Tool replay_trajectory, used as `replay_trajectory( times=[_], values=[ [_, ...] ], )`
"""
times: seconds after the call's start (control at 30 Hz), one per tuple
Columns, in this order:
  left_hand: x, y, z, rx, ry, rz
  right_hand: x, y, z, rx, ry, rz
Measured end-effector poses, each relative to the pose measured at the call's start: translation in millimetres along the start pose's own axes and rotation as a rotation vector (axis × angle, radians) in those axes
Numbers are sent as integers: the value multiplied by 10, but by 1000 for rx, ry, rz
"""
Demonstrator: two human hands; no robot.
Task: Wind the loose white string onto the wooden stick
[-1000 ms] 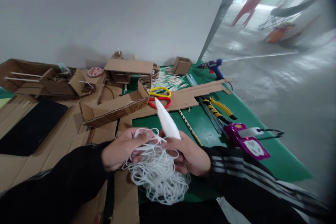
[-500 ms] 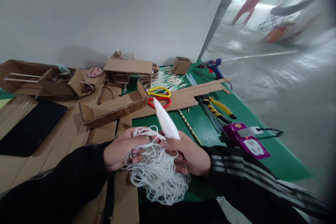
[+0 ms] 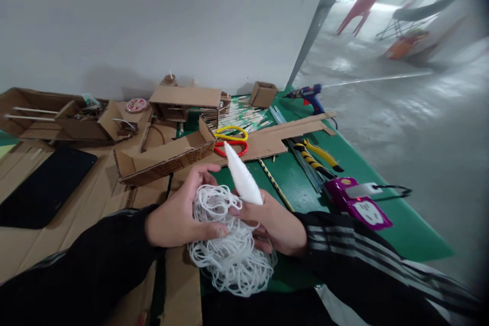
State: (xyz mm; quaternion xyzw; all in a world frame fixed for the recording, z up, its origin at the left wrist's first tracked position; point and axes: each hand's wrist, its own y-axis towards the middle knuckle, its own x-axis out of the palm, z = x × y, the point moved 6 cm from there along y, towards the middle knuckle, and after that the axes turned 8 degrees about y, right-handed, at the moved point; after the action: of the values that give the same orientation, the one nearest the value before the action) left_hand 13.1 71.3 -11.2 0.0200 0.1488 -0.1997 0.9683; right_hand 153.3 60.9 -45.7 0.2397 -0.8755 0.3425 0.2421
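The tangled bundle of thin white cord is up between the person's two hands, over the near edge of the green tabletop. The right hand has its fingers closed around the cord and also around the base of a smooth white cone-shaped piece, whose tip points up and away from the person. The left hand cups the other side of the bundle, thumb laid across the strands and the forefinger lifted apart from it, so the fingers are fairly wide.

Just beyond the cone's tip I see scissors with one yellow and one red handle loop, by a long open tray of brown cardboard. Behind the scissors are thin sticks scattered with green-and-white wrappers, and a small square cardboard box.

Over to the right lie pliers with black-and-yellow grips, and nearer the person is a purple power strip with a white plug in it. A blue glue gun rests near the table's far corner. Far to the left, a flat black tablet-like slab lies on brown cardboard sheets.
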Motion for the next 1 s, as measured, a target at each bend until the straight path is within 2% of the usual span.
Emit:
replay_trajectory(
  times=[0.1,0.17,0.23,0.37,0.47,0.57,0.67,0.77,0.9,1.0],
  values=[
    [-129,-86,169,351,433,315,-14,-4,-4,-3,3,21],
    [-96,-168,226,498,609,394,-15,-6,-6,-3,2,31],
    [-36,-212,237,539,756,402,-7,-5,-8,-7,3,31],
    [12,-175,206,434,899,349,-10,-1,4,6,-15,41],
    [-5,-125,213,365,788,294,-40,5,18,18,-25,66],
    [-64,-111,238,285,550,315,-51,14,26,12,-25,60],
    [-112,-102,167,86,259,329,-44,19,24,-5,-21,44],
    [-77,-87,54,-92,-70,265,-35,19,23,-7,-29,34],
    [-3,-64,-20,-155,-377,164,-29,20,18,-3,-25,19],
    [18,-60,-57,-187,-417,117,-23,19,11,1,-9,4]
  ],
)
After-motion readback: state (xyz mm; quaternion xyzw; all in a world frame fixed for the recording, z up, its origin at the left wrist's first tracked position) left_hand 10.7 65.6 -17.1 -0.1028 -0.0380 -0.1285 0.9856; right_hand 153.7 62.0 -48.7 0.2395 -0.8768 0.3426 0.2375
